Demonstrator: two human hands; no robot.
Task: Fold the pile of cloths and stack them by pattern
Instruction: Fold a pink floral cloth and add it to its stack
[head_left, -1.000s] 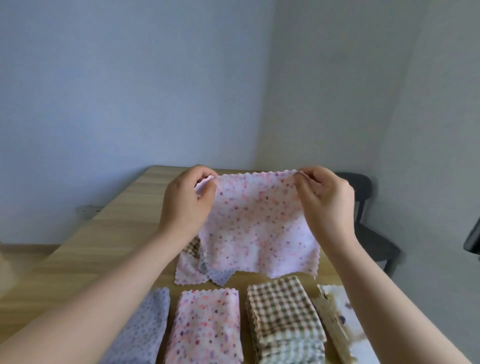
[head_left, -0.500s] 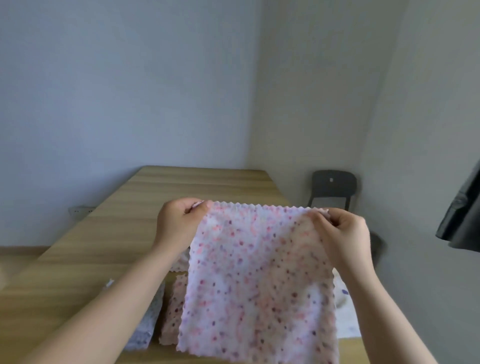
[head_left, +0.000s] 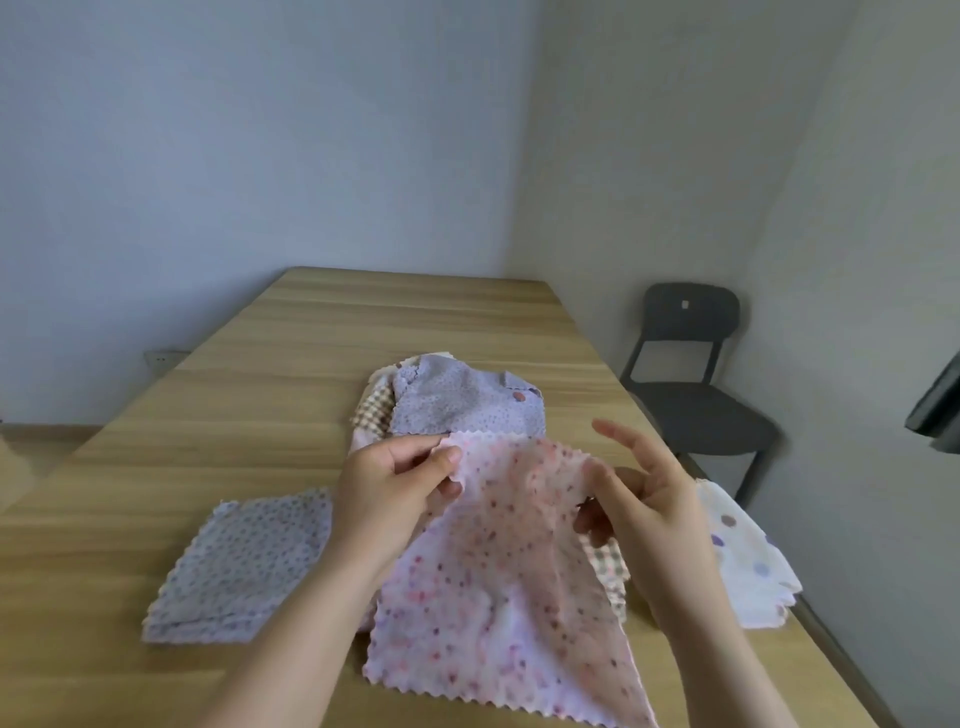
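I hold a pink floral cloth (head_left: 509, 587) with pinked edges above the table (head_left: 260, 415). My left hand (head_left: 395, 488) pinches its top left corner. My right hand (head_left: 644, 499) grips the top right corner between thumb and lower fingers, with the index finger stretched out. The cloth hangs slack down towards me. Behind it lies the unfolded pile (head_left: 457, 402), a lilac dotted cloth on top and a brown checked one at its left. A folded lilac stack (head_left: 244, 561) lies at the left. A checked stack (head_left: 608, 564) peeks out under my right hand.
A white cloth with large dots (head_left: 743, 551) lies at the table's right edge. A dark grey chair (head_left: 691, 395) stands beyond that edge by the wall. A dark object (head_left: 940, 410) juts in at the far right.
The pink cloth came down from in front of my face to low over the table and went slack. My hands moved closer together and my right index finger lifted off.
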